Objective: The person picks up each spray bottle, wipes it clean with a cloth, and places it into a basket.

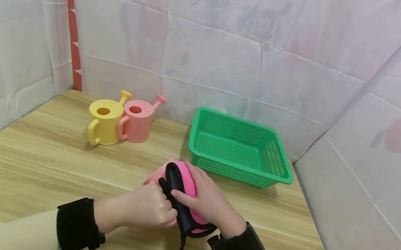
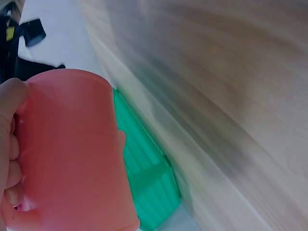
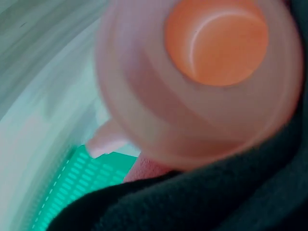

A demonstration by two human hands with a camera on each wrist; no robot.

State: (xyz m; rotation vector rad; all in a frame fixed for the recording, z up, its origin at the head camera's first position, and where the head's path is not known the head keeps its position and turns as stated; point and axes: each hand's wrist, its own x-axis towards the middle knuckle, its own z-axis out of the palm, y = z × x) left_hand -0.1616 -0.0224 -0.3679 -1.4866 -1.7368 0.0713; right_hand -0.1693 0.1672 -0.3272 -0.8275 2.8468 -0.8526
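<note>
A pink watering can (image 2: pixel 72 149) is gripped at its handle by my left hand (image 1: pixel 150 206), whose fingers curl round it. In the right wrist view the can (image 3: pixel 144 110) shows its round top opening. My right hand (image 1: pixel 209 196) holds a pink and black cloth item (image 1: pixel 188 182), thumb on the black side, fingers over the pink side. That item lies against the can and hides most of it in the head view. A black strap dangles from its lower end.
A yellow watering can (image 1: pixel 110 128) and another pink one (image 1: pixel 139 126) stand side by side at the back left of the wooden table (image 1: pixel 40 169). A green perforated basket (image 1: pixel 236 172) stands at the back right, near the cloth-covered wall (image 1: pixel 211 57).
</note>
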